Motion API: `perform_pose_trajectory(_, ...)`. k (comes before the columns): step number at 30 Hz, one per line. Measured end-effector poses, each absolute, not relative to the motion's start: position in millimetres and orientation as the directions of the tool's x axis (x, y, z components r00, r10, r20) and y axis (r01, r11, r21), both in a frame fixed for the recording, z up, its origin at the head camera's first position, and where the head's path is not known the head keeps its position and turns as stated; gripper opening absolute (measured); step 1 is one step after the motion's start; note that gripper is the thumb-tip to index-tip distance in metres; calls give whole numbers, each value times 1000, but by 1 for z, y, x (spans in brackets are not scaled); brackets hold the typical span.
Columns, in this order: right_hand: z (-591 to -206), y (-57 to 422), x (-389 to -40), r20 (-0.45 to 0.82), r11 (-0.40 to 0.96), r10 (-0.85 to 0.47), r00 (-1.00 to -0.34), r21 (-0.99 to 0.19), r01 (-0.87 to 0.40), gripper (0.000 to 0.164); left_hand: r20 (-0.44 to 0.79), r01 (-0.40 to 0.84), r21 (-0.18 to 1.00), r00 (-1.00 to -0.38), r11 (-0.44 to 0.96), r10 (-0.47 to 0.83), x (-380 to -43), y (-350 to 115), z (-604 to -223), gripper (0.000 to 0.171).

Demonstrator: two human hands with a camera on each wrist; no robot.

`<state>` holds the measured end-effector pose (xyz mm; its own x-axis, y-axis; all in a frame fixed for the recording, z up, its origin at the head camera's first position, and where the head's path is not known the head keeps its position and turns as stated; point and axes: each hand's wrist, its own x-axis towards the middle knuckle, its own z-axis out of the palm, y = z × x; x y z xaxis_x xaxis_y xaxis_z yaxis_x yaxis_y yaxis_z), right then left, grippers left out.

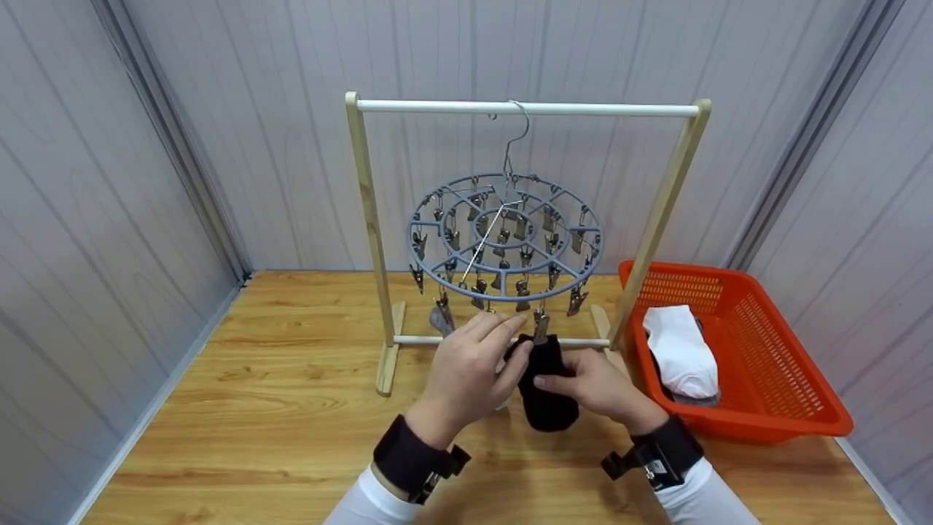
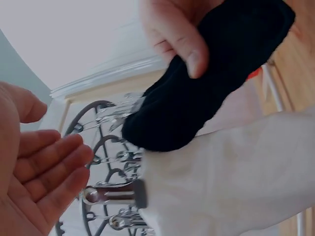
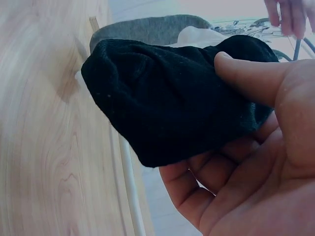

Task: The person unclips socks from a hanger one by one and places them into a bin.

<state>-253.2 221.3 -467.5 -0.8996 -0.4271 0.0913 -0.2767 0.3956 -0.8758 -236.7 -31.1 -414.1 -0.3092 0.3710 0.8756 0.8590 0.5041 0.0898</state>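
Observation:
A black sock (image 1: 548,394) hangs at the near side of the round clip hanger (image 1: 503,297), its top edge at a metal clip (image 1: 541,327). My right hand (image 1: 601,386) pinches the sock, thumb across its front and fingers behind, as the right wrist view shows. Beside the clip, my left hand (image 1: 474,368) holds nothing; its fingers (image 2: 54,162) are loosely extended, apart from the sock in the left wrist view. Next to the black sock, a white sock (image 2: 221,172) hangs from another clip (image 2: 113,195). A grey sock (image 3: 147,32) shows behind them.
The hanger hooks over the white bar (image 1: 598,110) of a wooden stand, with many clips dangling from its rings. On the right, an orange basket (image 1: 780,357) contains a white sock (image 1: 681,354) on top of darker ones. A lower white rod (image 1: 419,340) joins the stand's feet.

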Motion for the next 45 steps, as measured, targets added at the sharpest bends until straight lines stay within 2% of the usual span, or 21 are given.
perform_pose_trajectory(12, -461, 212, -247, 87, 389, -480, -873, -871, -300, 22, 789, 826, 317, -503, 467, 353, -238, -27, -424, 48)
perform_pose_trajectory(19, -461, 208, -244, 61, 441, -479, -876, -846, -300, 20, 636, 721, 593, -692, 357, 341, -237, -25, -427, 57)
perform_pose_trajectory(24, -460, 206, -241, 46, 468, -465, -884, -835, -290, 23, 526, 605, 763, -786, 226, 326, -238, -23, -429, 59)
perform_pose_trajectory(28, -457, 205, -238, 37, 467, -452, -891, -842, -272, 23, 463, 527, 833, -830, 165, 312, -240, -23, -428, 57)
perform_pose_trajectory(35, -458, 204, -237, 42, 461, -454, -890, -843, -275, 24, 433, 460, 887, -853, 31, 291, -242, -23, -429, 48)
perform_pose_trajectory(45, -459, 204, -237, 40, 467, -471, -881, -836, -288, 26, 439, 452, 892, -869, 4, 228, -247, -21, -433, 42)
